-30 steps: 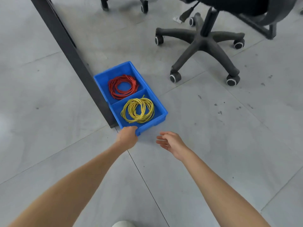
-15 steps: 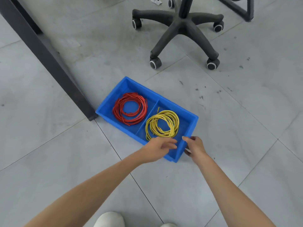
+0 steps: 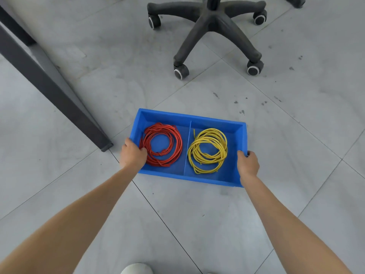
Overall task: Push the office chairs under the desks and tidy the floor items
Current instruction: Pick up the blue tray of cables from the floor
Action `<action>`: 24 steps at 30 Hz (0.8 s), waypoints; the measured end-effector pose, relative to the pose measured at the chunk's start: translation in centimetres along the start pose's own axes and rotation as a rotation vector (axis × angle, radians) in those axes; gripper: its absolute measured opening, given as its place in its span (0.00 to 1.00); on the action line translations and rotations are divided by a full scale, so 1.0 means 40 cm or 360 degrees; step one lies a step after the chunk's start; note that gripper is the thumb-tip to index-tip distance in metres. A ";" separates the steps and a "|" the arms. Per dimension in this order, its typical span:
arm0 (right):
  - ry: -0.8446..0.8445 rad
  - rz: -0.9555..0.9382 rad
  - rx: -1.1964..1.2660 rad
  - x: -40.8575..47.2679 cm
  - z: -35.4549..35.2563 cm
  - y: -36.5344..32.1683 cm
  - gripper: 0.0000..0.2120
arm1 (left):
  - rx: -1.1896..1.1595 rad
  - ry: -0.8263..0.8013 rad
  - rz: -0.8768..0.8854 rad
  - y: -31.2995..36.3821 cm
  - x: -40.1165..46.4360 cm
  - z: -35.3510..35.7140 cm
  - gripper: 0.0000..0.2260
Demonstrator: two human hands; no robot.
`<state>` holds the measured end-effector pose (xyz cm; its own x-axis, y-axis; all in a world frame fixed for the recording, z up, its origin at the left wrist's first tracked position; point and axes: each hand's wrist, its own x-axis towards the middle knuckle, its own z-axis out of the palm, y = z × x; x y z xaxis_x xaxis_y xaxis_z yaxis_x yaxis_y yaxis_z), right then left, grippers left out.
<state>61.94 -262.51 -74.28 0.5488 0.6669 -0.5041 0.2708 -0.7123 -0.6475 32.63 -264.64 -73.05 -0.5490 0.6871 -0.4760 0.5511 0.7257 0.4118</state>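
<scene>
A blue two-compartment bin (image 3: 189, 116) sits on the grey tile floor in front of me. Its left compartment holds a red wire coil (image 3: 162, 147); its right compartment holds a yellow wire coil (image 3: 207, 150). My left hand (image 3: 132, 155) grips the bin's left end wall, fingers curled inside beside the red coil. My right hand (image 3: 247, 165) grips the right end wall. Beyond the bin stands the black five-star base of an office chair (image 3: 209, 26) on castors.
A dark metal desk leg (image 3: 49, 86) slants down from the upper left and ends just left of the bin. My white shoe tip (image 3: 136, 269) shows at the bottom edge. Scuff marks dot the tiles to the right.
The bin has swung from lengthwise beside the desk leg to crosswise in front of me. My hands moved from its near end to one on each end wall.
</scene>
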 end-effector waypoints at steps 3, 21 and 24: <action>-0.0005 0.0022 -0.0057 0.005 0.002 -0.012 0.08 | -0.0064 -0.0029 -0.0085 0.007 0.011 -0.019 0.19; 0.0068 0.0374 -0.0219 -0.484 -0.631 -0.316 0.10 | 0.0009 -0.0511 -0.0405 0.206 -0.539 -0.500 0.08; 0.0125 0.0363 -0.0220 -0.597 -0.798 -0.431 0.11 | 0.0046 -0.0516 -0.0337 0.298 -0.683 -0.630 0.12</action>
<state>69.42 -273.14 -32.82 0.6661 0.4707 -0.5785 0.2358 -0.8688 -0.4354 38.37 -273.85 -35.57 -0.4279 0.4715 -0.7711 0.4670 0.8458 0.2580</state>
